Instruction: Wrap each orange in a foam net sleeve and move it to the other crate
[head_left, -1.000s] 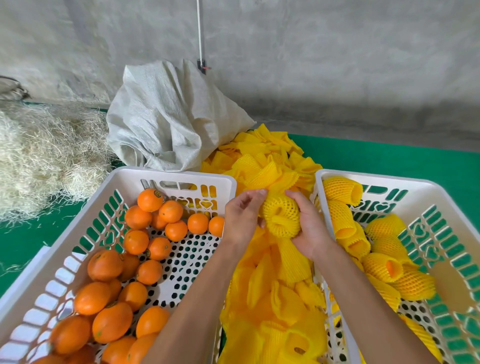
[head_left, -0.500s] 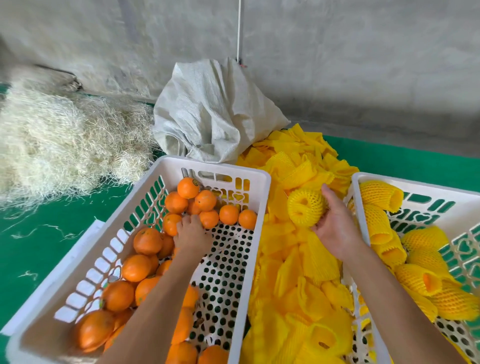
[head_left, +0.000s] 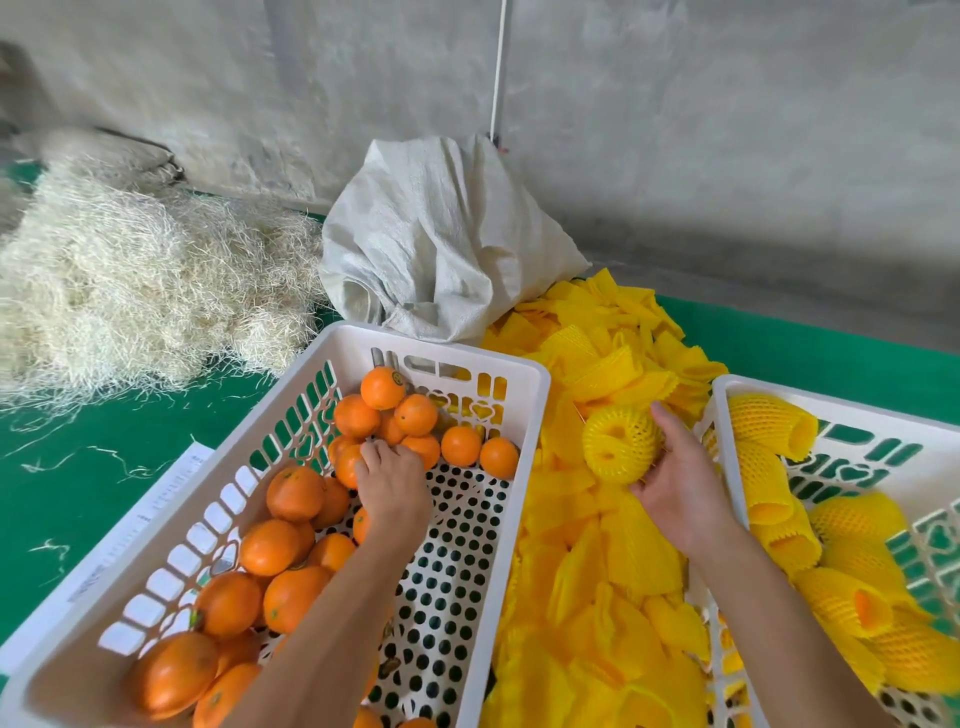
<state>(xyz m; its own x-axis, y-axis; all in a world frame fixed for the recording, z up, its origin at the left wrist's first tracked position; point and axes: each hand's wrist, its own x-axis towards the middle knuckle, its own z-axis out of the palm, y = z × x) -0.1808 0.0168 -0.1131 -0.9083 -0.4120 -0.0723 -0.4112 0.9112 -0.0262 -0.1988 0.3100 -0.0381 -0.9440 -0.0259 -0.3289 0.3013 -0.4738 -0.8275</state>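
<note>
A white crate (head_left: 519, 364) on the left holds several bare oranges (head_left: 296, 491). My left hand (head_left: 389, 483) reaches into it and its fingers curl over one orange (head_left: 349, 463) in the pile at the far end. My right hand (head_left: 680, 483) holds an orange wrapped in a yellow foam net sleeve (head_left: 621, 444) above the heap of loose yellow sleeves (head_left: 597, 571) between the crates. The white crate on the right (head_left: 727, 389) holds several sleeved oranges (head_left: 841, 608).
A grey woven sack (head_left: 441, 239) lies behind the crates against the concrete wall. A pile of pale straw fibre (head_left: 130, 280) covers the green floor at the left. A white paper sheet (head_left: 130, 535) lies beside the left crate.
My left hand left the wrapped orange and moved into the left crate, then further toward the far oranges. My right hand keeps the wrapped orange, shifted toward the right crate.
</note>
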